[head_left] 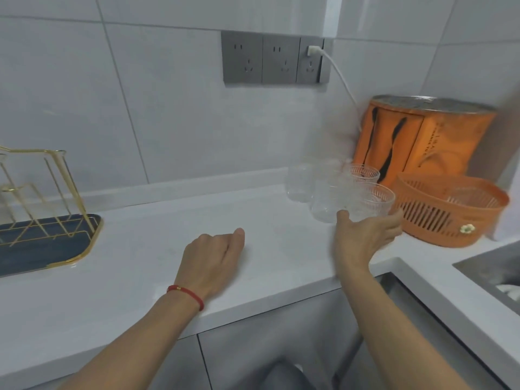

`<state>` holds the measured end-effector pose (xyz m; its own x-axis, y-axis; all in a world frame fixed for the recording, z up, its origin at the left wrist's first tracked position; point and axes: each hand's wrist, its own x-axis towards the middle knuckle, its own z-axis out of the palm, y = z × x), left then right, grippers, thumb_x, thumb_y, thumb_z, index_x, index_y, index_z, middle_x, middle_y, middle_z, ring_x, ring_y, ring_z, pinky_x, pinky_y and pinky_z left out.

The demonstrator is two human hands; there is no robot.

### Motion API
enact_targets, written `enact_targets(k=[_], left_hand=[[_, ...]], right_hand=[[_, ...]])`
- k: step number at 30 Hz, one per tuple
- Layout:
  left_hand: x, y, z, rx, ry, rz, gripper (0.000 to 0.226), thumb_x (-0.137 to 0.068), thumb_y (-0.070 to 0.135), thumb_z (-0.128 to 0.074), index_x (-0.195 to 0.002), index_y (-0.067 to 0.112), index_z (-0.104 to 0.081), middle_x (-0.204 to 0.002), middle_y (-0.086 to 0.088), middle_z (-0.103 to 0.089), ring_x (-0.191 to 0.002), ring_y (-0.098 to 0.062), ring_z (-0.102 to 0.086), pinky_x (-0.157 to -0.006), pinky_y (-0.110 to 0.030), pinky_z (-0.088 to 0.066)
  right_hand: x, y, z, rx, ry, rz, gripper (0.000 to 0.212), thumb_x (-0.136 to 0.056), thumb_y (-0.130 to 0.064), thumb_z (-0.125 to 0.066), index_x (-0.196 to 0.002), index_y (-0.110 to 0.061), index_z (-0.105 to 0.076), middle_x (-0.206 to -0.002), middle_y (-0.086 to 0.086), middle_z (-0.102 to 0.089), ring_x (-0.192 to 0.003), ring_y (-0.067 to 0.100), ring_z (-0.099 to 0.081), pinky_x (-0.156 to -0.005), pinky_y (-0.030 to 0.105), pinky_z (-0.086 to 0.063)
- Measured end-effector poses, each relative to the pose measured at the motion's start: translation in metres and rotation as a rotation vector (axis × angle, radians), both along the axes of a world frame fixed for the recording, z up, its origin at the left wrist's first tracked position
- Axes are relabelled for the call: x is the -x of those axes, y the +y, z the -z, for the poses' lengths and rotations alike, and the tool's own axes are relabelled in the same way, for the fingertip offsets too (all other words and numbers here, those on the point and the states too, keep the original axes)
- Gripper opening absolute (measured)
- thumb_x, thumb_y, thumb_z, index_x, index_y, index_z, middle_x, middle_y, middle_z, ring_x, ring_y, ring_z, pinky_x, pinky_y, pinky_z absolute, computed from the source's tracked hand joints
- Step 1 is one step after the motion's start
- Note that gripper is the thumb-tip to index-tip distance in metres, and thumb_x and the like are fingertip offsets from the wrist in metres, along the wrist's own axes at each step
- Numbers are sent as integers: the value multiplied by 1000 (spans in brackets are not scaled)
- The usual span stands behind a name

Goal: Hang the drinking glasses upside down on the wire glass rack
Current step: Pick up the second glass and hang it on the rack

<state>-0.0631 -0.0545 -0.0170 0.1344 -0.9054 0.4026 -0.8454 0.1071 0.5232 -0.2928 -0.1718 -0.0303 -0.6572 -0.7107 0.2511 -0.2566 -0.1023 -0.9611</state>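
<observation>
Several clear ribbed drinking glasses stand upright in a cluster at the back right of the white counter. My right hand (pixel 365 237) wraps around the nearest glass (pixel 371 201), thumb on its left side and fingers on its right. Another glass (pixel 361 173) stands behind it, one (pixel 326 204) to its left, and one (pixel 299 182) further back left. My left hand (pixel 216 257), with a red bracelet on the wrist, rests on the counter with loosely curled fingers and holds nothing. The gold wire glass rack (pixel 36 192) stands on a dark blue tray (pixel 50 246) at the far left, with no glasses on it.
An orange slotted basket (pixel 450 212) sits just right of the glasses, with an orange round container (pixel 422 136) behind it. A white cable (pixel 343 80) runs from the wall sockets (pixel 273 60). A sink edge (pixel 489 274) shows at the far right.
</observation>
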Motion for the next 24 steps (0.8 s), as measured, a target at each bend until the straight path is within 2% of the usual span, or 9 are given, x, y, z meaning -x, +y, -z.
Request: enact_targets(k=[6, 9, 12, 14, 16, 18, 20, 22, 24], left_hand=[[-3, 0, 2, 57, 15, -4, 68, -89, 57, -17, -61, 5, -49, -54, -17, -56, -59, -37, -54, -62, -43, -48], [-3, -3, 6, 91, -8, -5, 51, -88, 54, -30, -60, 13, -44, -49, -8, -47, -52, -28, -49, -54, -34, -38], [0, -2, 2, 95, -7, -21, 24, -85, 49, -53, -78, 26, -60, -61, 4, -58, -56, -14, -54, -60, -31, -46], [3, 3, -4, 109, 189, 39, 23, -83, 48, -66, -102, 36, -61, -84, 9, -65, -65, -13, -59, -67, -35, -54], [7, 11, -13, 104, 499, 137, 52, -77, 57, -72, -123, 42, -53, -109, 14, -63, -81, -11, -66, -73, -39, -59], [8, 21, -23, 94, 643, 179, 75, -68, 66, -75, -134, 47, -43, -121, 19, -58, -97, -4, -66, -79, -30, -60], [0, 31, -31, 124, 670, 112, 78, -62, 63, -79, -132, 47, -46, -117, 21, -61, -101, 4, -62, -79, -15, -53], [-19, 45, -40, 200, 762, 3, 68, -61, 51, -83, -122, 42, -56, -113, 16, -65, -100, 1, -65, -78, -21, -54], [-44, 60, -46, 242, 939, -26, 64, -60, 43, -85, -119, 36, -61, -118, 3, -67, -99, -12, -70, -70, -32, -60]], right_hand=[[11, -16, 4, 5, 0, 30, 91, -80, -32, -85, -152, -8, -34, -154, 13, -47, -139, 39, -48, -116, 56, -38], [11, 1, 0, 154, -51, -27, 89, -75, -42, -84, -147, -15, -41, -149, 4, -50, -137, 28, -50, -115, 52, -43], [-1, 32, -5, 207, 9, -236, 84, -74, -48, -85, -145, -30, -44, -144, -6, -53, -131, 16, -53, -109, 36, -46], [-18, 53, -8, 209, 115, -437, 81, -74, -46, -88, -144, -37, -47, -144, -11, -54, -126, 5, -54, -104, 27, -44], [-40, 69, -13, 229, 234, -648, 84, -73, -43, -90, -146, -36, -49, -143, -15, -55, -129, 3, -54, -106, 24, -44], [-64, 81, -20, 272, 369, -842, 86, -71, -44, -90, -146, -37, -50, -139, -20, -55, -132, 7, -53, -106, 21, -44], [-88, 90, -27, 292, 490, -998, 92, -68, -43, -92, -149, -35, -48, -138, -16, -55, -133, 5, -51, -105, 16, -44], [-106, 96, -32, 266, 430, -1127, 95, -68, -51, -91, -150, -41, -45, -139, -16, -54, -133, -2, -51, -102, 12, -45], [-124, 100, -38, 160, 211, -1236, 78, -76, -66, -77, -145, -52, -45, -138, -20, -56, -128, -5, -56, -97, 16, -51]])
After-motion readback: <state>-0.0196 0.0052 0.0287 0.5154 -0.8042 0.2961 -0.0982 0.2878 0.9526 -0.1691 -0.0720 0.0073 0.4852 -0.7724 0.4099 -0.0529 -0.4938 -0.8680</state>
